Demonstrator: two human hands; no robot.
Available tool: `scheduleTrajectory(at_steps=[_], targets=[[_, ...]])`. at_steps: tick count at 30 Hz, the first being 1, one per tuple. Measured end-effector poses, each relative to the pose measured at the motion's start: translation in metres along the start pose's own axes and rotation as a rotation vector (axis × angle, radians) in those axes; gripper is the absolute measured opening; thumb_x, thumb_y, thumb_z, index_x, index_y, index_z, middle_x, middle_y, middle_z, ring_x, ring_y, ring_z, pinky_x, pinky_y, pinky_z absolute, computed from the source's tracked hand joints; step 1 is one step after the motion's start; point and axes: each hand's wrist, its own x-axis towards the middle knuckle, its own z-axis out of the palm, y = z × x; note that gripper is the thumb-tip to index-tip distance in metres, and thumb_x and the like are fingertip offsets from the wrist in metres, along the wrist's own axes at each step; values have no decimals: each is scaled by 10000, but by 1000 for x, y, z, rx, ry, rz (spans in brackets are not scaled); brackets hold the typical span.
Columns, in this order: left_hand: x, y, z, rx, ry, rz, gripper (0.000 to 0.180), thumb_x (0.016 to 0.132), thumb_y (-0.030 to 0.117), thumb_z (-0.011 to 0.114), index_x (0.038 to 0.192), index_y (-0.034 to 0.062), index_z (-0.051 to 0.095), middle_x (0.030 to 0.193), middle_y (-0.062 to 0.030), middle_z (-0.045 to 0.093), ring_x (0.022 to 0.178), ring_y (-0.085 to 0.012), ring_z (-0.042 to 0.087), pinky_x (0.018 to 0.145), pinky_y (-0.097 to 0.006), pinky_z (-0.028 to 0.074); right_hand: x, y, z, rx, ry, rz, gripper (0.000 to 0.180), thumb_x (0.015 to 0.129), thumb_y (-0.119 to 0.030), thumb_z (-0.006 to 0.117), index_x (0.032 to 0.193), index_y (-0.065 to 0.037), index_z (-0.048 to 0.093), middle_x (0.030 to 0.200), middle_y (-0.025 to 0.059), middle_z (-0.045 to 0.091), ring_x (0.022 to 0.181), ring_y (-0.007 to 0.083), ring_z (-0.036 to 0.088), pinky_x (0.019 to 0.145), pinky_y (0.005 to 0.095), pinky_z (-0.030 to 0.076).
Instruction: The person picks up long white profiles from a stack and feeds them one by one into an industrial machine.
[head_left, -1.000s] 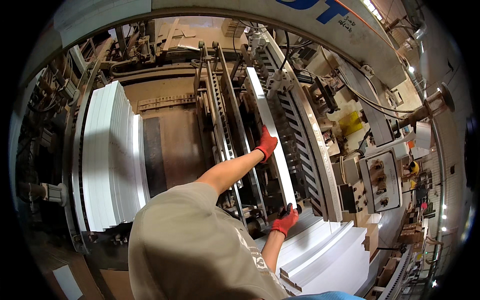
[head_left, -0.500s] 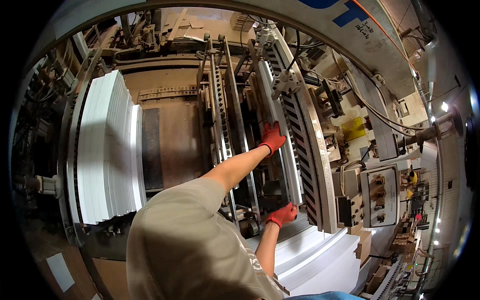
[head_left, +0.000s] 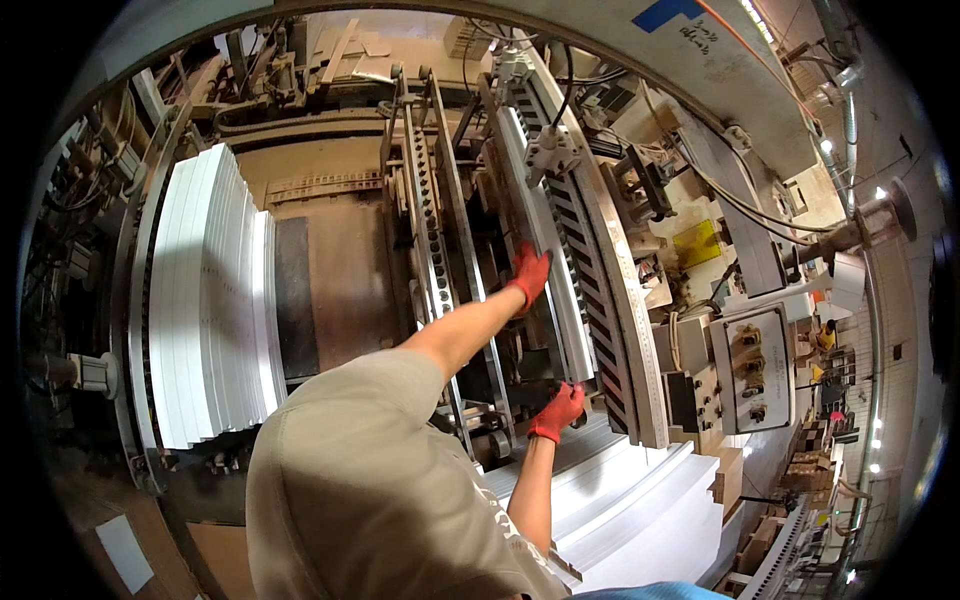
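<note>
Both my hands wear red gloves and reach into a large feeder machine. My left hand [head_left: 530, 275] lies on the side of a long bundle of white sheets [head_left: 548, 235], which stands on edge between the machine's rails. My right hand [head_left: 558, 410] grips the near end of the same bundle. A black-and-white striped guard bar [head_left: 592, 290] runs along the bundle's right side. My sleeve and shoulder [head_left: 370, 480] fill the lower middle of the view.
A tall stack of white sheets [head_left: 205, 300] stands on the left beside a brown plate [head_left: 340, 270]. More white stacks [head_left: 640, 500] lie at the lower right. A control box with knobs [head_left: 750, 365] sits to the right, and perforated metal rails [head_left: 425, 220] run left of the bundle.
My right hand has slid a little up along the bundle's near end. My left hand has stayed on the bundle's side, and the view has shifted slightly.
</note>
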Motion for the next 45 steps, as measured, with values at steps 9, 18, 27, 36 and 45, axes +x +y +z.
scheduleTrajectory(at_steps=[9,18,27,36,45], targets=[[-125,-7,-1,-1007,-512,-621,423,821,606,642,910,199,570,693,16,434,598,-161,439,544,-375,432,-4,16,-29,-5,-178,-60,478,833,-33,607,1285,65,487,943,50,542,862,159,514,846,299,439],[-116,-14,5,-825,-500,-577,645,813,721,551,1237,235,544,1179,-87,567,1047,-346,508,864,-640,368,-86,11,-40,-506,-534,-508,347,822,-246,644,1140,-112,617,980,123,610,909,345,603,802,447,493],[-143,34,3,-801,-391,-548,362,782,667,654,930,340,607,784,48,505,598,-131,369,505,-297,348,-82,14,-50,-561,-587,-465,374,807,-212,645,1164,-116,593,1029,99,597,934,345,577,801,450,487],[-128,17,-2,-704,-387,-633,411,769,670,666,967,311,635,827,34,580,644,-152,470,497,-313,376,-82,16,-49,-516,-572,-458,374,805,-211,658,1164,-126,596,1045,93,601,959,341,574,824,445,481],[-112,-13,5,-771,-445,-633,651,809,725,560,1218,222,506,1066,-97,511,838,-294,491,744,-564,446,-84,15,-46,-518,-594,-438,386,808,-221,650,1175,-110,607,1056,107,616,990,349,578,845,458,478]])
